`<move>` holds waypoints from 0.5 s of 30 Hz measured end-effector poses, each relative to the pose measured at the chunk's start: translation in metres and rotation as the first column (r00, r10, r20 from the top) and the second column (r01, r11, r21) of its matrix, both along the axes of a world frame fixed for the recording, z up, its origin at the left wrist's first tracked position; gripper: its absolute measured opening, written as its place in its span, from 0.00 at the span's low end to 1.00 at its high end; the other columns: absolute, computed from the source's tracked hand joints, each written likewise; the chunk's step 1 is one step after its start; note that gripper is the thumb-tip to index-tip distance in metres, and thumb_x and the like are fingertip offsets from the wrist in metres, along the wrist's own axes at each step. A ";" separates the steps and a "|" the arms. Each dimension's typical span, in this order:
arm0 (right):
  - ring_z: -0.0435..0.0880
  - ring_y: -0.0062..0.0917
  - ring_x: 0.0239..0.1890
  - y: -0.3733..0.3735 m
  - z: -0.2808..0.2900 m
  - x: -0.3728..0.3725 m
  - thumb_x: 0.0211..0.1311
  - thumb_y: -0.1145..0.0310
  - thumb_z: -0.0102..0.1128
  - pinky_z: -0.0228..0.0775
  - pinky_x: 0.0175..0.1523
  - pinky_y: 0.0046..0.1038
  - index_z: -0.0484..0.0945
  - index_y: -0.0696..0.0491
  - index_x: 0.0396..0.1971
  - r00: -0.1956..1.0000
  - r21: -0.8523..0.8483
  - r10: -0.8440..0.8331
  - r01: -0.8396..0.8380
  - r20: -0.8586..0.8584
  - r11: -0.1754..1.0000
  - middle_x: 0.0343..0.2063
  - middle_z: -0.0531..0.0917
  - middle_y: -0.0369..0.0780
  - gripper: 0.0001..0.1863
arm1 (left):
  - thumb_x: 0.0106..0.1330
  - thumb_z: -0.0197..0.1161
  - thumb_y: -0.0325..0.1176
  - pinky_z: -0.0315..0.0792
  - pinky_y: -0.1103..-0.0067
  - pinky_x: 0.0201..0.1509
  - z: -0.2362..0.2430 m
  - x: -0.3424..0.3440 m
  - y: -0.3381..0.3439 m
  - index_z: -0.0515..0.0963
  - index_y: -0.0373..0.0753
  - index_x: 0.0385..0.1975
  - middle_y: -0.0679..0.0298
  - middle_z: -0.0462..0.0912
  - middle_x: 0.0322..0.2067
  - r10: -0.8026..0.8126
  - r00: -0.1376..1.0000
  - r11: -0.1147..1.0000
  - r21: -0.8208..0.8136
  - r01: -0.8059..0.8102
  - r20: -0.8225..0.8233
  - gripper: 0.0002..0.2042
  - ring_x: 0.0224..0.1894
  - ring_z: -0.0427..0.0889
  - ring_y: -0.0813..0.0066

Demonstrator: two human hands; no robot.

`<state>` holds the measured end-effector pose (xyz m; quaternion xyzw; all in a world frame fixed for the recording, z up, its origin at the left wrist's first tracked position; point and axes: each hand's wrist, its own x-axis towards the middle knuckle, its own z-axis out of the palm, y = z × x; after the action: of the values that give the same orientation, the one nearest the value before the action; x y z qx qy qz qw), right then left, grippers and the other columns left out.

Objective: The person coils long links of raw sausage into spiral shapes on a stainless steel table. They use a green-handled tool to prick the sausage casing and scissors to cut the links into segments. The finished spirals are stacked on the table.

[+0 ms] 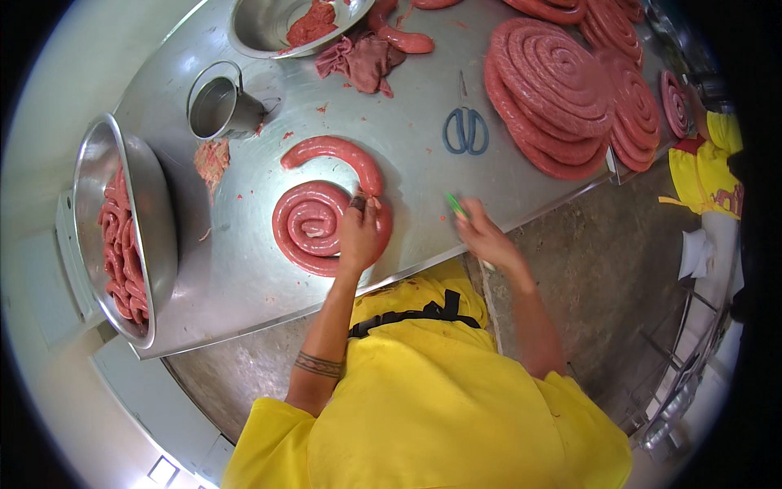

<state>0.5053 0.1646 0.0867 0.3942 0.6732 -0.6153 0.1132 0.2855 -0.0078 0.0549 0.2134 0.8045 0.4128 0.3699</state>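
Note:
A raw sausage coil (295, 213) lies on the steel table in front of me. My left hand (359, 236) is closed on the sausage at the coil's right side. From there a curved sausage length (330, 148) bends up and to the left, its tip on the table. To the right, my right hand (487, 238) is closed round a slim green object (454, 204), whose kind I cannot make out; it hovers near the table's front edge, apart from the coil. Beyond that hand lie blue-handled scissors (466, 132), blades pointing away.
A steel basin (167, 220) of thin sausages or casings stands at left, near a small metal bucket (216, 110). Ground meat sits in a bowl (251, 37) at the back, beside a reddish cloth (362, 63). Stacked sausage coils (554, 85) fill the right; a yellow-clothed person (707, 171) is beyond.

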 end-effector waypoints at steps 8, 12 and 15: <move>0.82 0.40 0.52 -0.010 0.020 -0.102 0.72 0.69 0.53 0.71 0.58 0.39 0.73 0.54 0.58 0.776 0.017 0.317 -0.368 -0.545 0.930 0.56 0.77 0.47 0.17 | 0.75 0.55 0.33 0.71 0.76 0.41 0.014 0.004 -0.010 0.78 0.33 0.38 0.54 0.80 0.34 -0.026 0.999 0.989 0.147 0.021 0.035 0.09 0.36 0.78 0.66; 0.79 0.32 0.55 0.013 0.113 -0.080 0.75 0.62 0.51 0.69 0.62 0.37 0.76 0.58 0.54 0.820 0.294 0.049 0.149 -0.571 0.944 0.51 0.78 0.41 0.17 | 0.78 0.50 0.34 0.72 0.73 0.35 0.007 0.014 -0.012 0.76 0.33 0.33 0.58 0.77 0.21 -0.261 0.871 0.949 0.277 0.151 0.417 0.13 0.26 0.77 0.64; 0.78 0.27 0.34 0.057 0.107 -0.010 0.74 0.63 0.49 0.75 0.45 0.38 0.77 0.53 0.38 0.318 -0.699 -0.774 0.336 -0.547 0.632 0.31 0.79 0.37 0.11 | 0.65 0.55 0.25 0.74 0.62 0.34 0.001 0.023 -0.017 0.77 0.29 0.31 0.46 0.79 0.22 -0.491 0.861 0.855 0.118 0.506 -0.132 0.06 0.28 0.81 0.48</move>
<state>0.4953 0.2217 0.1941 0.2356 0.2878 -0.8600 -0.3494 0.3085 -0.0246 0.0558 0.4612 0.7056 0.3507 0.4080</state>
